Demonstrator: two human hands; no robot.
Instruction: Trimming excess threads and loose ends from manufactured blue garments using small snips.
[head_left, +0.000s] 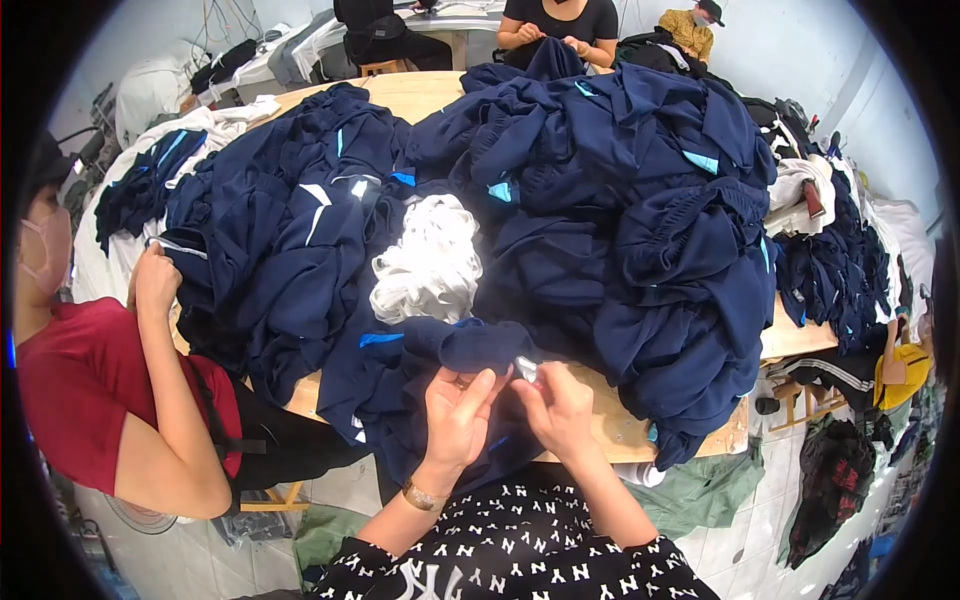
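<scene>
Close in front of me, my left hand (460,415) grips a navy garment (485,345), thumb on top of a thick folded band that looks like a waistband or cuff. My right hand (557,410) pinches a small whitish piece (525,368) at the band's right end. Whether that piece is cord, tape or a tool, I cannot tell. The rest of the garment hangs down over the table's near edge, with a bright blue tab showing on its left. Just beyond it lies a tangled heap of white flat cords (430,260).
Large piles of navy garments cover the wooden table (605,430) to the left (290,200) and right (690,230). A co-worker in a red shirt (90,390) handles navy cloth at my left. Other people sit beyond the table and far right. Green cloth (710,490) lies on the floor.
</scene>
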